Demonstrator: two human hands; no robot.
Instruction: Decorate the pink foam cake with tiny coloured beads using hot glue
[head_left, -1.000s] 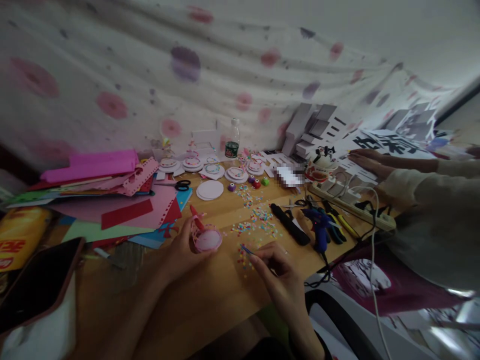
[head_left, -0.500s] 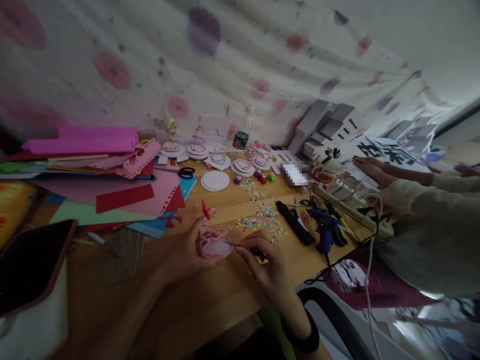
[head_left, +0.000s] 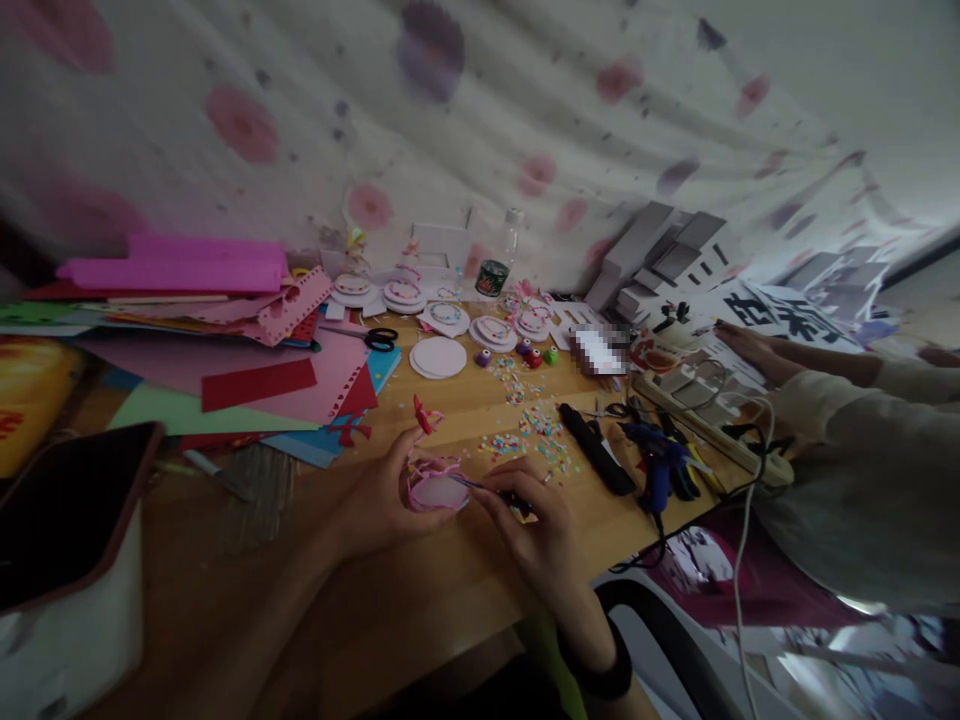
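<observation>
Near the middle of the wooden table, my left hand [head_left: 386, 495] grips a small round craft piece [head_left: 439, 490] with a pink beaded rim and a whitish disc face. A red figure [head_left: 426, 415] rises from its upper side. My right hand [head_left: 529, 505] pinches a slim tweezer-like tool [head_left: 466, 483], its tip touching or close to the craft's right edge. Beyond my hands lie scattered colourful bits [head_left: 521, 430]. Several decorated white discs [head_left: 446, 315] stand farther back, with plain white discs [head_left: 437, 357] in front of them.
Coloured paper sheets [head_left: 247, 350] and black-handled scissors [head_left: 381, 339] lie left. At right are a blue glue gun [head_left: 657, 465], a black pouch [head_left: 596, 450], a power strip [head_left: 709, 425] and another person's arm [head_left: 810, 360]. A phone [head_left: 67, 510] rests near left; a bottle [head_left: 495, 265] stands behind.
The whole view has shifted slightly, so the table things appear a little farther right. Both hands keep their hold on the craft piece and the tool.
</observation>
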